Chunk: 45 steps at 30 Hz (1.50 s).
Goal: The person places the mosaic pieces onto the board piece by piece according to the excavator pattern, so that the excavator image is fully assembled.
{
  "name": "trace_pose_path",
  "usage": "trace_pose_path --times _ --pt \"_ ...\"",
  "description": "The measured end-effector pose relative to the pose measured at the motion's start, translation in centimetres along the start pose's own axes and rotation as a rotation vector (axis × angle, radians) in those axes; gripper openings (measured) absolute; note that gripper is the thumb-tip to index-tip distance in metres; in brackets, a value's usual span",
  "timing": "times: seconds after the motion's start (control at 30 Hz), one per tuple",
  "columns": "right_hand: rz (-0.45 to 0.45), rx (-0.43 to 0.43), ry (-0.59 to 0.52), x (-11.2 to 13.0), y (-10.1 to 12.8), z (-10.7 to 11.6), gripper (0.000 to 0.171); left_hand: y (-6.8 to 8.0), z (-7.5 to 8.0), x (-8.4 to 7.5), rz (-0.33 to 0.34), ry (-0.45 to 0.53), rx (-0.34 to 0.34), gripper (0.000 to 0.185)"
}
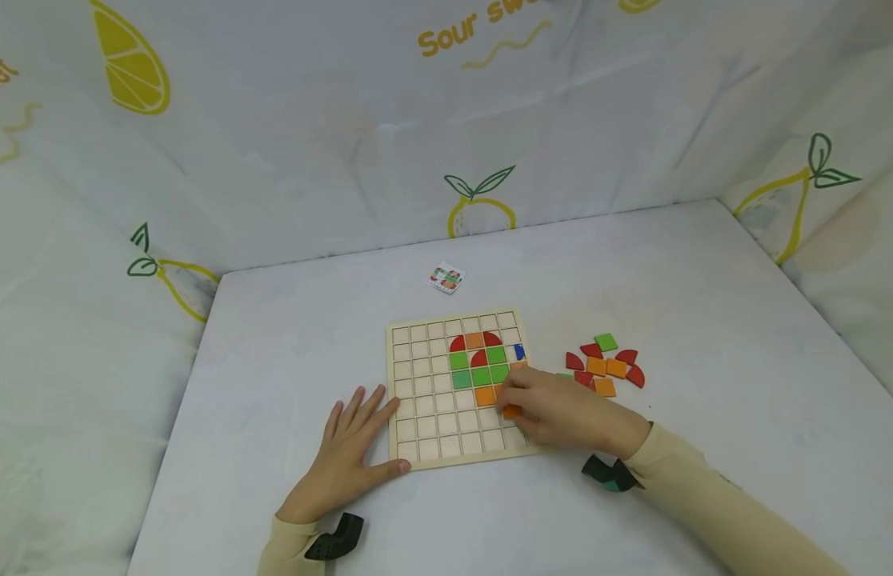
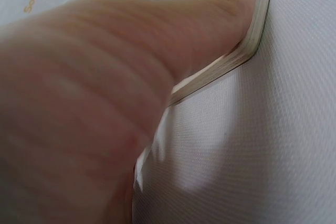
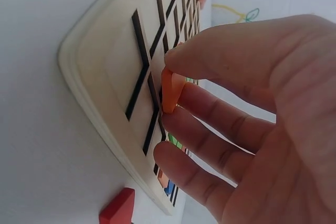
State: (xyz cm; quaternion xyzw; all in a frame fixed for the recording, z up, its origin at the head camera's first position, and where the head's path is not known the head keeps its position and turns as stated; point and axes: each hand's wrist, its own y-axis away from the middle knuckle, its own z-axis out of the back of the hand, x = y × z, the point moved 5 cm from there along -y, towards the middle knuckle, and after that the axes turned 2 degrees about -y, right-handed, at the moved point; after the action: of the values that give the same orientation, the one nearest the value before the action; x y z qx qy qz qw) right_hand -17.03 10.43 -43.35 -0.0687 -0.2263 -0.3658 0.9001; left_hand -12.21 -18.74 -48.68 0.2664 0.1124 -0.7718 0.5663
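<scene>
Fingers of the right hand pinch an orange tile between thumb and forefinger, holding it on edge just above the wooden grid board, over the cells near its lower right corner. Fingers of the left hand lie straight and spread, flat on the surface, the fingertips overlapping the board's left edge and the thumb pressed against its near edge. Board cells hold a partial pattern in the upper right: two red quarter-rounds flanking an orange square in the top row, green squares and another red piece below, a blue piece at the right, and an orange square beneath; the remaining cells are bare wood. Right of the board, apart from it, lies a loose cluster of spare tiles in red, orange and green. Beyond the board, a small pattern card rests on the surface. Fruit-printed cloth encloses the back and sides.
</scene>
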Motion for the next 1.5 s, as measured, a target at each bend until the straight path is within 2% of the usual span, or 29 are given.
trace_pose_path --times 0.33,0.67,0.87,1.0,1.23,1.33,1.5 --pt "0.042 -0.025 0.060 0.8 0.1 -0.1 0.019 0.1 0.1 -0.1 0.004 0.000 0.002 0.091" --pt "0.016 -0.001 0.052 0.8 0.2 -0.3 0.018 0.1 0.1 -0.1 0.005 0.002 0.004 0.091" --pt "0.027 -0.017 0.047 0.7 0.3 -0.1 0.019 0.1 0.1 -0.1 0.003 0.000 0.003 0.091" --pt "0.015 -0.042 0.023 0.2 0.5 0.7 0.021 0.1 0.1 -0.1 0.005 0.001 0.002 0.091" --pt "-0.078 -0.090 -0.086 -1.6 1.1 3.1 0.019 0.0 0.1 -0.1 -0.001 0.003 -0.002 0.091" --pt "-0.090 -0.125 -0.101 -2.4 1.6 4.4 0.021 0.0 0.0 0.0 0.001 0.004 0.003 0.092" --pt "-0.173 -0.146 -0.101 -3.9 2.5 6.0 0.020 0.0 0.0 0.2 0.000 0.006 0.006 0.092"
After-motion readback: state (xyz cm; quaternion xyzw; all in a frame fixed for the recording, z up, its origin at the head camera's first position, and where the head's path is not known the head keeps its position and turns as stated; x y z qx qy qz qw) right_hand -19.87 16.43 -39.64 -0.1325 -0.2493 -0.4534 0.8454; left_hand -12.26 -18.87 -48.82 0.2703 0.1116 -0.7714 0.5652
